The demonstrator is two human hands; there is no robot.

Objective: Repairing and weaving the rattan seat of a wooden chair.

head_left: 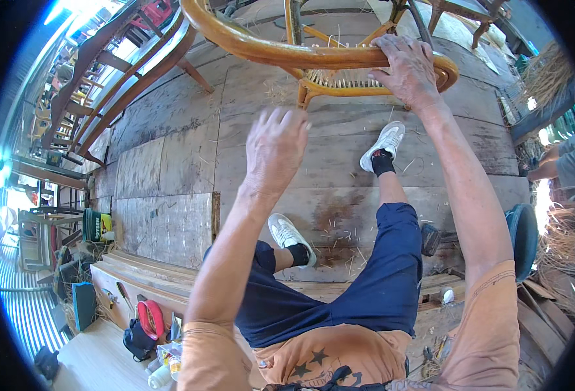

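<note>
In front of me stands a glossy golden-brown rattan chair (313, 58), its bent frame reaching the top edge of the view. Short pale strand ends (346, 79) stick out along its lower rail. My right hand (406, 68) is wrapped over the curved upper rail near its right end, thumb on the near side. My left hand (274, 148) is raised in the air, apart from the chair and just this side of it. Its fingers are curled in and slightly blurred; whatever they may hold is hidden.
Wooden boards (164, 163) form the floor, with pale scraps scattered near my shoes. A long wooden bench (121, 104) stands at the left. Right of my leg is a dark bucket (522, 241); dry fibre bundles (548, 78) lie beyond. A red pouch (151, 318) sits lower left. Another person's arm (548, 163) shows far right.
</note>
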